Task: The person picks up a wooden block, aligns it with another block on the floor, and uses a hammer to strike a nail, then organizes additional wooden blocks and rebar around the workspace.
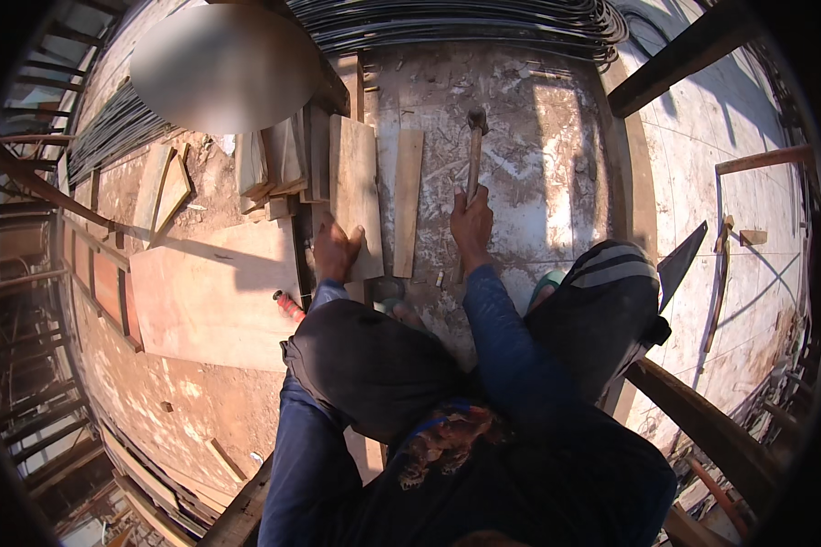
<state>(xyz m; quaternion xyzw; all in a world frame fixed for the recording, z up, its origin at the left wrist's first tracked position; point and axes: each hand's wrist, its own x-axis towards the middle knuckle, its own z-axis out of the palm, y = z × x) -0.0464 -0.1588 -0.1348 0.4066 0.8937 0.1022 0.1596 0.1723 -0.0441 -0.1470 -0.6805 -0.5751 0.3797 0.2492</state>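
My right hand (472,219) is wrapped round the wooden handle of a hammer (475,150), whose dark head points away from me above the floor. My left hand (336,246) rests at the near left edge of a pale wooden board (354,182), thumb on its face; part of the grip is hidden. Between the board and the hammer lies a narrower wooden strip (408,202). A red bottle-like object with a dark top (289,306) lies left of my knee, on a plywood sheet (210,292).
Stacked wooden blocks (283,157) stand beyond my left hand. Bundles of dark bars (465,20) run across the far side. Thick timber posts (680,59) rise at the right, and a dark handsaw-like blade (682,260) stands beside my right knee. Two boards (161,193) lie at the left.
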